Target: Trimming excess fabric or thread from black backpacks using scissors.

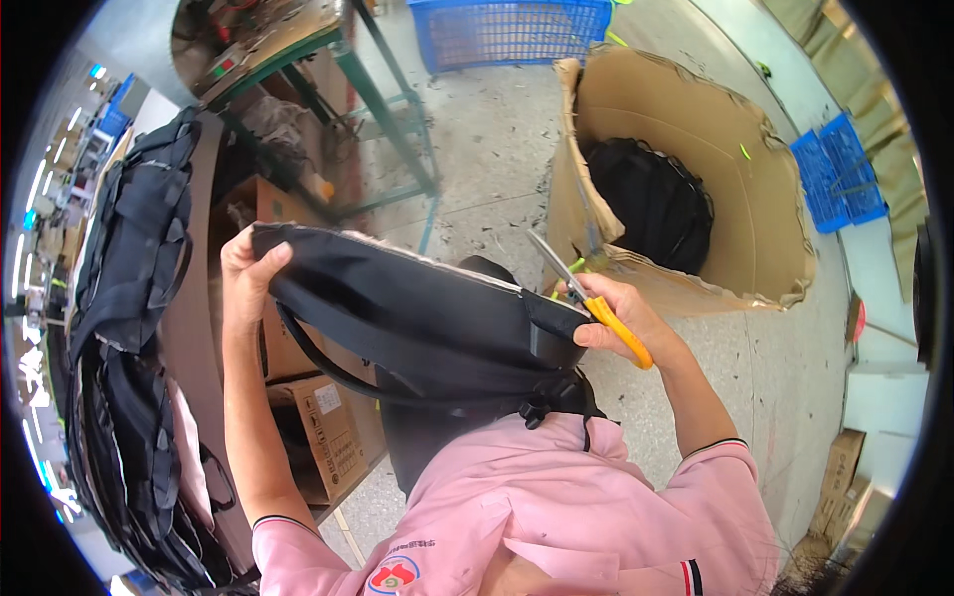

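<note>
A black fabric bag (417, 323) with straps and a dark buckle stretches across in front of my body. Its upper edge shows a pale, raw seam. My left hand (250, 276) is closed on the bag's left corner, thumb on the near face. My right hand (636, 316) is closed round scissors with yellow handles (618, 336), and its thumb also presses the bag's right corner. The scissors' metal blades (555, 260) point up and away from the bag, toward the cardboard container. Whether the blades are slightly parted is too small to tell.
Right of centre stands a large cardboard container (696, 99) holding black bags (651, 204). Black bags (129, 258) are piled on a table at my left, above cardboard boxes (323, 437). A green-framed table (383, 129), a blue crate (512, 35) and floor scraps lie ahead.
</note>
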A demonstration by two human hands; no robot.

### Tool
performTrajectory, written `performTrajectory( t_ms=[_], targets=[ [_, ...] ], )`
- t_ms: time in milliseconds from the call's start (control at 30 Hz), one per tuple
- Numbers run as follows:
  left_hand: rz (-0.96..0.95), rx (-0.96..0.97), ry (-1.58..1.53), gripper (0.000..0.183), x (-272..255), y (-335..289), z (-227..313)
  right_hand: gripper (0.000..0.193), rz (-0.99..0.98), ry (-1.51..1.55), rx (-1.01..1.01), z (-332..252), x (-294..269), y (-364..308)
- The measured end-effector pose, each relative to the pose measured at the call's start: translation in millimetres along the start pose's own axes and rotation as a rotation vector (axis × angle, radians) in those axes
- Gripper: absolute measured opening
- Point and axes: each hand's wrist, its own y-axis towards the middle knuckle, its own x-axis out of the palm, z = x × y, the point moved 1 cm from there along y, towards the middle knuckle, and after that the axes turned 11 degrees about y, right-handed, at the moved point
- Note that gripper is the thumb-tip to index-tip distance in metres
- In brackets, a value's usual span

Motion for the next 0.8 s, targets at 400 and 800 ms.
performTrajectory(
  t_ms=[400,800],
  targets=[
    [-0.01,0.059,-0.051,0.018,13.2,0.3,-6.0,0.08,0.096,-0.531,-0.225,-20.7,-38.0,-44.5],
    [0.023,0.112,0.036,0.016,9.4,0.4,-12.3,0.077,-0.03,-0.508,-0.083,-0.4,-29.6,-57.1]
  ],
)
